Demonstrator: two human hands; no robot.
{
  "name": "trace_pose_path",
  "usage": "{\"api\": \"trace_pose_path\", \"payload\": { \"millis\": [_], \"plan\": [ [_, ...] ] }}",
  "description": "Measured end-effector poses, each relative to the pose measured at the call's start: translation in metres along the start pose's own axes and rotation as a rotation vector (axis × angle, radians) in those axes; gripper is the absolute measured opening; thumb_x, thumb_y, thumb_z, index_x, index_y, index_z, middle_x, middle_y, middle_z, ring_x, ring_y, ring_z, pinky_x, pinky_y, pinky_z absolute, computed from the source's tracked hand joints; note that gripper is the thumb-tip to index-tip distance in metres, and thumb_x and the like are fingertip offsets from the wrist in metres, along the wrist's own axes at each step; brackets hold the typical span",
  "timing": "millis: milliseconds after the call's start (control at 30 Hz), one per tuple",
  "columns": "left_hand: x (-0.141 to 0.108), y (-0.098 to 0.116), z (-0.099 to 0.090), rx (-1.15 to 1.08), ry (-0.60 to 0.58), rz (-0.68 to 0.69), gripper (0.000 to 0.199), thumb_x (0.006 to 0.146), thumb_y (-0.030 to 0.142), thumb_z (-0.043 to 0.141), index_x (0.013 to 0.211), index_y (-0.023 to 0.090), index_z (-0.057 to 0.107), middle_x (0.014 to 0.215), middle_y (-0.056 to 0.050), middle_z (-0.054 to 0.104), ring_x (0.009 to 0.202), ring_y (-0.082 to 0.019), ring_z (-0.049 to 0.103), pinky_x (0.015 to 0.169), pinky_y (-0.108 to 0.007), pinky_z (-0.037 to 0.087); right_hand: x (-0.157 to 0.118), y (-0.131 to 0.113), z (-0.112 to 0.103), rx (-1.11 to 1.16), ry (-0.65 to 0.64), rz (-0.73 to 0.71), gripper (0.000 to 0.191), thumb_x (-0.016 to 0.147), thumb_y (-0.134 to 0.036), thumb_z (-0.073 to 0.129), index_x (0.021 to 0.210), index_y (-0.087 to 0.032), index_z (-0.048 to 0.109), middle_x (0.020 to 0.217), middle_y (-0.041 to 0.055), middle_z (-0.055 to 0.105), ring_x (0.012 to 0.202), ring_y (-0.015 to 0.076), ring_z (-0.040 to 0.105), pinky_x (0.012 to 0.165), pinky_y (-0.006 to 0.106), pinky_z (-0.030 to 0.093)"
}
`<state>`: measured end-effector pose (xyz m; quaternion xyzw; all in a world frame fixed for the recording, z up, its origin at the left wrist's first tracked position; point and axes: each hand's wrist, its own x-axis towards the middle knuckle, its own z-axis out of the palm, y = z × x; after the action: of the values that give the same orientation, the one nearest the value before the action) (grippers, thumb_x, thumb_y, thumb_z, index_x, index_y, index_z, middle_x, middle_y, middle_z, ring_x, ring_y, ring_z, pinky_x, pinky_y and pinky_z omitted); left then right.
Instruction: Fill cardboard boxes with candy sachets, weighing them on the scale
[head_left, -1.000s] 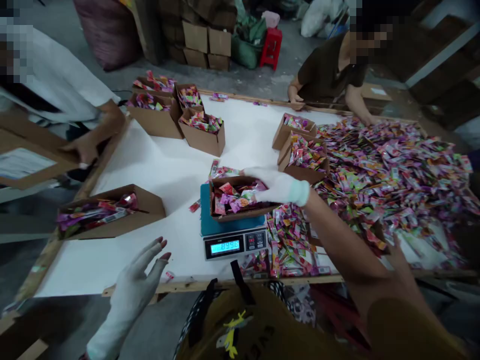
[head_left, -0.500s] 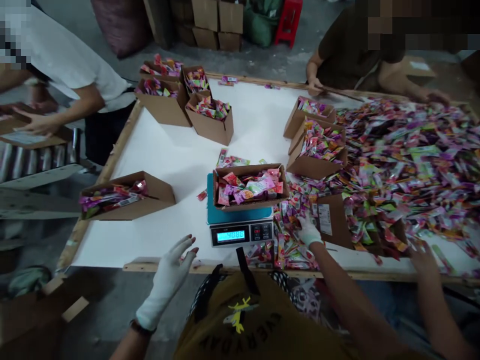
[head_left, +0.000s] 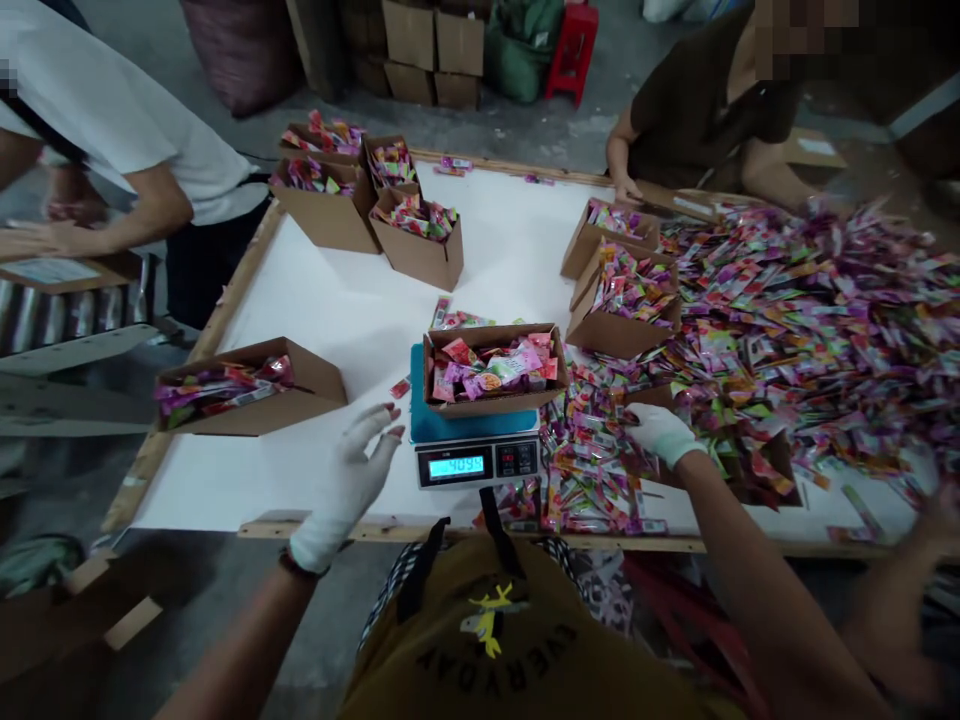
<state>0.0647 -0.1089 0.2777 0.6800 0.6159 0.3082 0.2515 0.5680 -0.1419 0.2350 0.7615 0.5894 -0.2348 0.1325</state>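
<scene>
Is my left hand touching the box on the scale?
Apart. The head view shows a plain gap between the gloved left hand and the box on the scale.

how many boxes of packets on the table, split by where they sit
box on the digital scale: 1
boxes at the back left: 4
boxes beside the packet pile: 2
box at the front left: 1
total: 8
not counted: cardboard half buried in the pile

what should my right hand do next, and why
Probably pick up a few sachets from the pile under the right hand and put them in the cardboard box on the scale: that hand rests on the pile, right beside the box.
</scene>
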Motion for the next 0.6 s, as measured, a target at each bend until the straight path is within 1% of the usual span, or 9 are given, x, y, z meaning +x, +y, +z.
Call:
{"api": "trace_pose_path", "payload": {
  "millis": [100, 200, 267, 333, 400, 433, 467, 533, 600],
  "plan": [
    [0.039, 0.034, -0.015, 0.034, 0.077, 0.13, 0.034, 0.098, 0.043, 0.058, 0.112, 0.019, 0.078, 0.126, -0.01, 0.078, 0.121, -0.025, 0.072, 0.111, -0.04, 0.058, -0.004, -0.004, -0.003, -0.004, -0.014, -0.02, 0.024, 0.081, -0.022, 0.069, 0.102, -0.018, 0.08, 0.105, 0.0128, 0.078, 0.1, 0.027, 0.071, 0.091, 0.032, 0.052],
    [0.069, 0.065, -0.014, 0.066, 0.036, 0.316, 0.033, 0.1, 0.035, 0.058, 0.119, 0.016, 0.077, 0.129, -0.011, 0.076, 0.12, -0.024, 0.072, 0.11, -0.039, 0.058, -0.01, -0.016, -0.014, 0.028, 0.02, -0.078, 0.042, 0.081, -0.026, 0.073, 0.122, -0.017, 0.076, 0.126, 0.0153, 0.074, 0.117, 0.0283, 0.069, 0.104, 0.035, 0.052],
    [0.08, 0.079, -0.005, 0.142, -0.056, 0.451, 0.034, 0.1, 0.033, 0.06, 0.123, 0.014, 0.075, 0.131, -0.013, 0.074, 0.12, -0.025, 0.071, 0.108, -0.039, 0.058, -0.014, -0.033, -0.029, 0.125, 0.16, -0.187, 0.047, 0.09, -0.034, 0.068, 0.134, -0.017, 0.07, 0.141, 0.0153, 0.066, 0.13, 0.0271, 0.063, 0.114, 0.038, 0.048],
    [0.082, 0.089, 0.007, 0.241, -0.161, 0.565, 0.038, 0.098, 0.039, 0.066, 0.126, 0.014, 0.073, 0.132, -0.016, 0.073, 0.121, -0.029, 0.07, 0.107, -0.044, 0.059, -0.017, -0.059, -0.049, 0.279, 0.377, -0.353, 0.044, 0.097, -0.039, 0.061, 0.134, -0.018, 0.069, 0.146, 0.0156, 0.062, 0.137, 0.0269, 0.06, 0.12, 0.042, 0.046],
    [0.079, 0.094, 0.018, 0.325, -0.259, 0.63, 0.043, 0.095, 0.045, 0.07, 0.125, 0.014, 0.073, 0.133, -0.018, 0.071, 0.123, -0.033, 0.068, 0.108, -0.051, 0.057, -0.019, -0.091, -0.071, 0.397, 0.55, -0.519, 0.041, 0.099, -0.041, 0.059, 0.132, -0.018, 0.072, 0.149, 0.0166, 0.059, 0.14, 0.028, 0.058, 0.121, 0.045, 0.046],
    [0.076, 0.096, 0.022, 0.354, -0.299, 0.638, 0.045, 0.094, 0.047, 0.071, 0.125, 0.014, 0.073, 0.132, -0.019, 0.07, 0.123, -0.035, 0.067, 0.108, -0.053, 0.057, -0.019, -0.109, -0.081, 0.405, 0.583, -0.58, 0.041, 0.099, -0.039, 0.06, 0.132, -0.018, 0.072, 0.153, 0.0167, 0.056, 0.143, 0.0285, 0.056, 0.122, 0.046, 0.045],
    [0.073, 0.097, 0.025, 0.375, -0.331, 0.632, 0.047, 0.093, 0.047, 0.072, 0.125, 0.013, 0.072, 0.133, -0.02, 0.069, 0.122, -0.037, 0.067, 0.107, -0.055, 0.057, -0.018, -0.127, -0.09, 0.379, 0.583, -0.628, 0.041, 0.098, -0.037, 0.062, 0.134, -0.019, 0.072, 0.157, 0.0166, 0.053, 0.146, 0.0296, 0.053, 0.123, 0.047, 0.044],
    [0.069, 0.099, 0.028, 0.41, -0.382, 0.599, 0.049, 0.094, 0.046, 0.071, 0.129, 0.012, 0.071, 0.137, -0.022, 0.067, 0.123, -0.038, 0.066, 0.106, -0.056, 0.057, -0.015, -0.16, -0.103, 0.25, 0.523, -0.693, 0.045, 0.092, -0.033, 0.071, 0.136, -0.021, 0.073, 0.164, 0.0163, 0.047, 0.152, 0.0348, 0.045, 0.125, 0.054, 0.04],
    [0.066, 0.102, 0.027, 0.462, -0.416, 0.557, 0.054, 0.095, 0.045, 0.07, 0.137, 0.012, 0.067, 0.143, -0.022, 0.063, 0.127, -0.038, 0.064, 0.109, -0.054, 0.055, -0.008, -0.185, -0.111, 0.097, 0.437, -0.722, 0.04, 0.087, -0.027, 0.076, 0.127, -0.023, 0.079, 0.164, 0.0149, 0.047, 0.154, 0.04, 0.04, 0.124, 0.062, 0.038]
  ]
}}
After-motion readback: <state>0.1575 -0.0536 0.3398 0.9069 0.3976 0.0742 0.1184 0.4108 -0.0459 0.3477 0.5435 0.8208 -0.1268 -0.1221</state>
